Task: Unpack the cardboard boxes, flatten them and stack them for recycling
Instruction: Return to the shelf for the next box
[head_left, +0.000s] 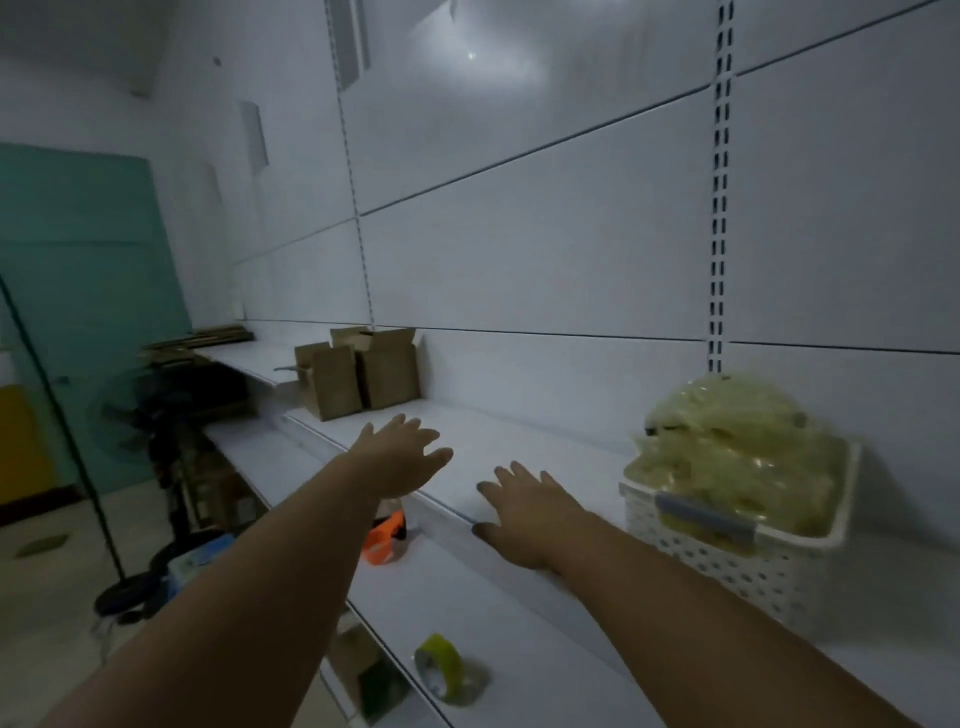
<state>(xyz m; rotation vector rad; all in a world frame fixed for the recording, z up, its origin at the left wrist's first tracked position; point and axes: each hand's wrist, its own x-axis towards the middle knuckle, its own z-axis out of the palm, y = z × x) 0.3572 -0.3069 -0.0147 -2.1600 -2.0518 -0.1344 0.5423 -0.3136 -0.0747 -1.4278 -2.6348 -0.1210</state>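
Two brown cardboard boxes stand upright on the white shelf against the back panel: the nearer box on the left and a second box with raised flaps beside it. Flattened cardboard lies stacked on the far shelf to the left. My left hand stretches out over the shelf toward the boxes, fingers spread, holding nothing. My right hand rests palm down at the shelf's front edge, fingers apart and empty.
A white perforated basket heaped with yellowish plastic packets stands on the shelf at the right. On the lower shelf lie an orange tape dispenser and a yellow-green tape roll. A fan and a pole stand occupy the floor on the left.
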